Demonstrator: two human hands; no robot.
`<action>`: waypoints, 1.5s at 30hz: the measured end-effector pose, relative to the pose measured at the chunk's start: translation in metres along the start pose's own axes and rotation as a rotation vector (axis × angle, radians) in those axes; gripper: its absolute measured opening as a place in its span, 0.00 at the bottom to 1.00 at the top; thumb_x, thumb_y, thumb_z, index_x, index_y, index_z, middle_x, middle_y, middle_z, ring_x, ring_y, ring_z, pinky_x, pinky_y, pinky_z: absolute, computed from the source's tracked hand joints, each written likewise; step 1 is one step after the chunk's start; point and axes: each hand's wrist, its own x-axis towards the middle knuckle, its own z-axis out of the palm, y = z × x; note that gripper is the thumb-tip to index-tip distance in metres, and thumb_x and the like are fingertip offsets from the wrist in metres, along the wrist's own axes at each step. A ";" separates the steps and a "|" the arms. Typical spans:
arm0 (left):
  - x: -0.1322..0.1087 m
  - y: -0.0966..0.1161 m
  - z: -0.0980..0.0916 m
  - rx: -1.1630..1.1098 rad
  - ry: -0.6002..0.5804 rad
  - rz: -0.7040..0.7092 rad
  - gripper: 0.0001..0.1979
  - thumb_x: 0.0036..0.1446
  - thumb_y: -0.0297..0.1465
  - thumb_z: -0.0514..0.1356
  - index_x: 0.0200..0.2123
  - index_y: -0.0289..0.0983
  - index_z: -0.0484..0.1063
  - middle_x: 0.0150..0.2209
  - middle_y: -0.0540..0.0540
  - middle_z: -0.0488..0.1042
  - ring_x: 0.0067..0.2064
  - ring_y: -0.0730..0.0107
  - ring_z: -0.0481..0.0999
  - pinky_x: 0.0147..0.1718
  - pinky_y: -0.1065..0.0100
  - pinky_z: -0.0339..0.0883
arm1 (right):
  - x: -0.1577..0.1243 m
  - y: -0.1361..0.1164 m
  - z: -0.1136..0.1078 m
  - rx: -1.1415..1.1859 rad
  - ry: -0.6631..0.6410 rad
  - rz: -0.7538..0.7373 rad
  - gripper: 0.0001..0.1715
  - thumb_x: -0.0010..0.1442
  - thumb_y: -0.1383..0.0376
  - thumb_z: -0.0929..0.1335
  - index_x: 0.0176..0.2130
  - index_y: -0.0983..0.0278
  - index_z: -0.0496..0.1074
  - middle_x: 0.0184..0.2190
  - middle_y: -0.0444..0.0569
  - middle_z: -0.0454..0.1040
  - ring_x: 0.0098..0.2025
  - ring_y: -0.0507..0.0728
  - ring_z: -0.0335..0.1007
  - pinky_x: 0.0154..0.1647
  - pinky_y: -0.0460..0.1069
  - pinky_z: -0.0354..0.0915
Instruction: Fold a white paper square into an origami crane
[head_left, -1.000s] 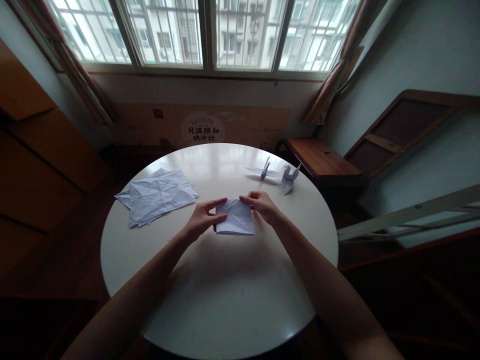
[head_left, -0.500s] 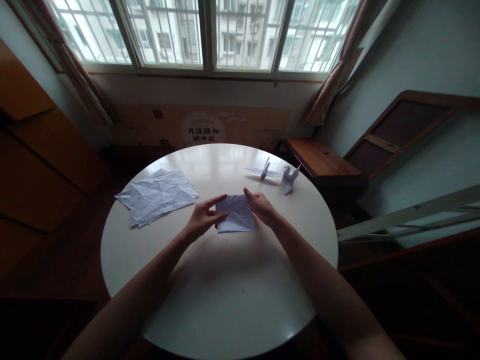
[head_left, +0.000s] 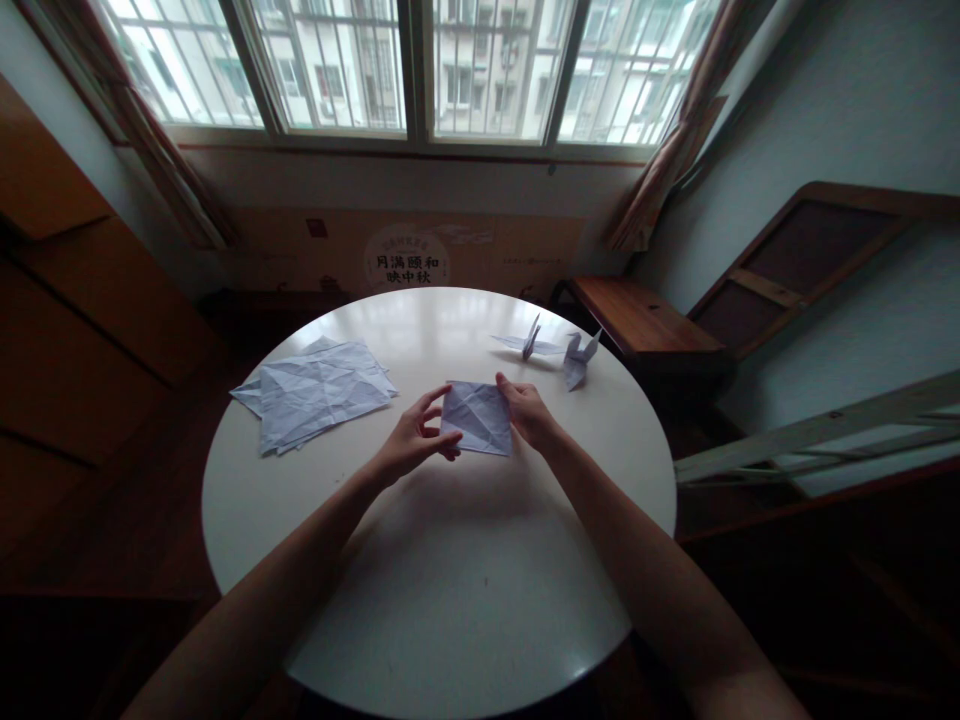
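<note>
Right hand [head_left: 527,412] closed on creased paper square [head_left: 478,418], held over round white tabletop [head_left: 465,590]; left hand [head_left: 414,437] half-open at its left edge, grip unclear. Loose stack of sheets [head_left: 322,395] to the left; two paper birds [head_left: 577,364] beyond, to the right. Barred window [head_left: 491,75] behind, curtains [head_left: 662,175] at both sides; low wooden stand [head_left: 637,312] right.

from afar i see the right hand [head_left: 529,412] holding creased paper [head_left: 480,420], the left hand [head_left: 411,436] touching its left edge.
</note>
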 end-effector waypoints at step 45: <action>0.003 -0.005 -0.001 0.063 0.105 0.076 0.22 0.47 0.40 0.70 0.41 0.29 0.79 0.25 0.44 0.78 0.23 0.71 0.75 0.26 0.67 0.73 | 0.005 -0.006 -0.006 0.133 0.134 -0.009 0.27 0.40 0.44 0.75 0.19 0.65 0.70 0.15 0.43 0.67 0.18 0.50 0.59 0.20 0.46 0.56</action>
